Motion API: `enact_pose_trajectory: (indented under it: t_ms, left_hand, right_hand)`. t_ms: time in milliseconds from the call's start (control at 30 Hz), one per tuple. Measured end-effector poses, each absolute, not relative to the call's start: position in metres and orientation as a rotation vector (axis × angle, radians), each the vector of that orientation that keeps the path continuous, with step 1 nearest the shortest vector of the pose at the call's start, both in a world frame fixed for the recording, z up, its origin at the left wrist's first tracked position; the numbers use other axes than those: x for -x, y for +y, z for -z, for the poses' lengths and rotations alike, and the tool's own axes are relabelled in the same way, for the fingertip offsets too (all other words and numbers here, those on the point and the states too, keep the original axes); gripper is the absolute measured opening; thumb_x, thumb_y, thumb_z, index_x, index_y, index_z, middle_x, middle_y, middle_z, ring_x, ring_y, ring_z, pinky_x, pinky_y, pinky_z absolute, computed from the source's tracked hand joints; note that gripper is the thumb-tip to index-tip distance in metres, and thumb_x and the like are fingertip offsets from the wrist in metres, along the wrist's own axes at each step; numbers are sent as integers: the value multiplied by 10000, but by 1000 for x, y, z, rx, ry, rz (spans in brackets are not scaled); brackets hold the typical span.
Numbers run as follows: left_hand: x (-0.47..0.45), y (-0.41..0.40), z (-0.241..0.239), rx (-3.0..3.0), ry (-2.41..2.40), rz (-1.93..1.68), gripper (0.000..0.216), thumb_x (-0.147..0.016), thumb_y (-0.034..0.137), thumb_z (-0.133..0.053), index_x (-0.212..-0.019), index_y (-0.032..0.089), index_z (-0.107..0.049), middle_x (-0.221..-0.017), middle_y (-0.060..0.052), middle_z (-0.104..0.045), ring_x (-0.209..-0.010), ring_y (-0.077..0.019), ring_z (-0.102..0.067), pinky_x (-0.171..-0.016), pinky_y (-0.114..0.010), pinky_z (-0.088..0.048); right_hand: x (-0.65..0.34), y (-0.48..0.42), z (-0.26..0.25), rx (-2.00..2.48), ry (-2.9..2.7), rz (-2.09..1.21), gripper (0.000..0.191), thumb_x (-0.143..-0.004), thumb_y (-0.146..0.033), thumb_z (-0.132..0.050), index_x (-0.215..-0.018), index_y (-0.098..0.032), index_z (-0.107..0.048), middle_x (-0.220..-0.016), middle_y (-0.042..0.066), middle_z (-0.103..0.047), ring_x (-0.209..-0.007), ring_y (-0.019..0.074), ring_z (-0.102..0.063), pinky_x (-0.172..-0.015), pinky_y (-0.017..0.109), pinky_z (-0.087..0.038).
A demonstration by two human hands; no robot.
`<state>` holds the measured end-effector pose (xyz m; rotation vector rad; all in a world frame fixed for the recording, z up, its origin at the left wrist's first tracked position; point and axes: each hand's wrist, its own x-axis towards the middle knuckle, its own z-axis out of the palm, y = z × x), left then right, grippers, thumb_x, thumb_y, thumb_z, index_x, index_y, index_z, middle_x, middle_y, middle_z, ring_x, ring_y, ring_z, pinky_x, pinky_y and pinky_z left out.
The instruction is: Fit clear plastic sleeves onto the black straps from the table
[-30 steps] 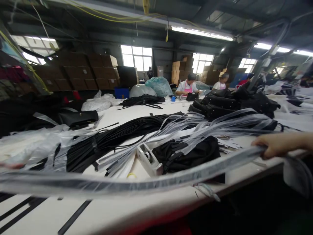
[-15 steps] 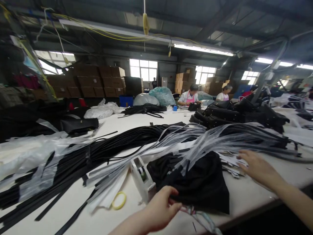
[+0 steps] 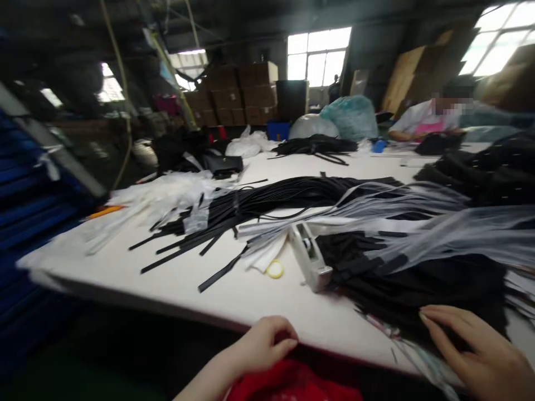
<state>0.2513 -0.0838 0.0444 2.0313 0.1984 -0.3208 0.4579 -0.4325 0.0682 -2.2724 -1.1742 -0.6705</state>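
Observation:
My left hand [image 3: 263, 345] sits at the near edge of the white table [image 3: 234, 295], fingers curled in loosely, just above a red cloth [image 3: 292, 384]; I cannot make out anything in it. My right hand [image 3: 472, 345] lies flat with fingers stretched on a heap of black fabric pieces [image 3: 418, 284] at the lower right. A white tape dispenser [image 3: 309, 259] stands just left of that heap, with a yellow ring [image 3: 275, 269] beside it. A long bundle of black straps [image 3: 267, 206] runs across the table's middle, with clear plastic sleeves [image 3: 397, 211] over its right part.
Crumpled clear plastic [image 3: 154, 200] lies at the table's left end, beside blue stacked material [image 3: 25, 223]. A person in white and pink [image 3: 426, 120] works at the far right. Cardboard boxes [image 3: 242, 92], filled bags [image 3: 349, 117] and black bags [image 3: 493, 172] lie beyond.
The view has swung left and down. My left hand drew back from the black fabric to the table's near edge. My right hand moved down onto the near part of the fabric heap.

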Motion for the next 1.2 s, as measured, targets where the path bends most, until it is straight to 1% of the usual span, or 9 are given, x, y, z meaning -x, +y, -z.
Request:
enact_pose_trajectory:
  t_ms: [200, 367, 533, 700, 800, 900, 1000, 1067, 1200]
  left_hand:
    - [-192, -67, -11, -1830, 546, 72, 225, -848, 306, -581, -910, 134, -711, -910, -81, -726, -811, -190, -640, -752, -279, -492]
    - [-146, -50, -9, -1801, 658, -27, 193, -843, 284, -585, -889, 147, -713, -922, -76, -720, -850, -199, -647, -779, -285, -493]
    - [-112, -30, -4, -1757, 755, -150, 213, -863, 324, -577, -882, 151, -699, -898, -77, -717, -838, -201, -650, -777, -290, -500]
    - [-94, -21, 5, -1710, 779, -229, 224, -868, 337, -575, -894, 151, -697, -906, -89, -716, -843, -210, -655, -768, -298, -505]
    - [-88, -20, 10, -1694, 766, -239, 228, -869, 341, -576, -889, 148, -696, -896, -91, -715, -831, -212, -657, -755, -298, -507]
    - [-87, -19, 12, -1687, 743, -240, 218, -868, 331, -573, -879, 148, -690, -887, -87, -713, -823, -206, -658, -753, -291, -506]
    - [-89, -17, 12, -1683, 717, -250, 211, -866, 320, -569, -872, 145, -686, -885, -86, -710, -817, -201, -658, -751, -287, -505]
    - [-90, -15, 11, -1680, 706, -260, 206, -864, 313, -570, -872, 143, -685, -882, -84, -710, -809, -197, -657, -743, -281, -503]
    - [-90, -16, 8, -1705, 713, -262, 189, -857, 293, -577, -868, 143, -692, -882, -75, -710, -806, -186, -647, -732, -266, -492]
  right_hand:
    - [-397, -286, -42, 1956, -1351, 214, 83, -910, -261, -603, -920, -240, -683, -852, 39, -704, -801, 195, -672, -741, 308, -519]
    - [-369, -191, -28, 1901, -1403, 18, 152, -931, -264, -553, -883, -218, -690, -831, 43, -711, -774, 186, -657, -726, 305, -496]
    - [-382, -130, -18, 2113, -1401, -125, 212, -919, -308, -523, -886, -213, -710, -870, 51, -726, -811, 205, -666, -728, 310, -484]
    - [-399, -111, -3, 2566, -1370, 92, 300, -901, -317, -537, -1085, -156, -711, -1044, 140, -685, -958, 274, -632, -831, 360, -468]
    - [-399, -118, 8, 2682, -1397, 268, 456, -848, -441, -616, -1164, -122, -697, -1270, 213, -576, -1155, 351, -536, -966, 423, -421]
    - [-396, -127, 16, 2700, -1456, 296, 499, -848, -495, -608, -1166, -122, -700, -1402, 234, -473, -1287, 391, -429, -1050, 474, -351]
    - [-396, -127, 17, 2706, -1481, 302, 465, -858, -479, -600, -1140, -128, -712, -1393, 236, -485, -1304, 398, -413, -1058, 492, -338]
    - [-398, -122, 12, 2680, -1485, 330, 421, -871, -440, -591, -1115, -122, -720, -1349, 230, -528, -1264, 381, -458, -1045, 473, -357]
    - [-396, -96, -4, 2561, -1563, 219, 332, -948, -324, -494, -1114, -136, -710, -1151, 161, -654, -1053, 269, -593, -941, 360, -432]
